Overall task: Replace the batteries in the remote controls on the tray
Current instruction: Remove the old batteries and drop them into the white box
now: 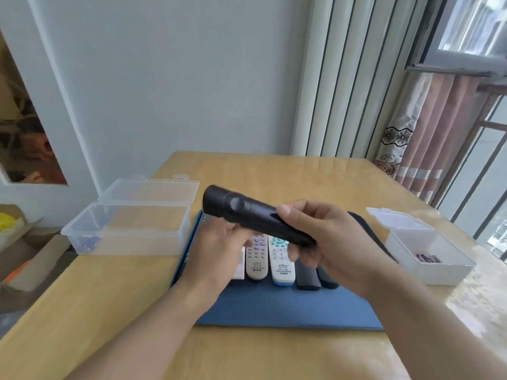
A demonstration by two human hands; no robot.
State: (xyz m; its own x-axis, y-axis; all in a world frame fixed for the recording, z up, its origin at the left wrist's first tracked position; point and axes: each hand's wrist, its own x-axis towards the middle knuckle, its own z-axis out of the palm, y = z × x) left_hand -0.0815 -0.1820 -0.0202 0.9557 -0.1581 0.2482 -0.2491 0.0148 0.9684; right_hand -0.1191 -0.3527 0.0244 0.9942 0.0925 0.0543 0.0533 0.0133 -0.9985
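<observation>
A black remote (247, 212) is held in the air above the blue tray (274, 305), its far end pointing up and left. My right hand (323, 239) grips its near end, thumb on top. My left hand (219, 250) is under the remote's middle with fingers curled up toward it; whether it holds the remote is hidden. On the tray lie a grey remote (256, 259), a white remote with teal buttons (281, 260) and two dark remotes (307, 275), partly covered by my hands.
An open clear plastic box (131, 229) stands left of the tray with some batteries (92, 244) in its corner. A smaller open white box (428, 256) at the right holds batteries (428, 258). Cardboard boxes (27, 253) sit on the floor at left.
</observation>
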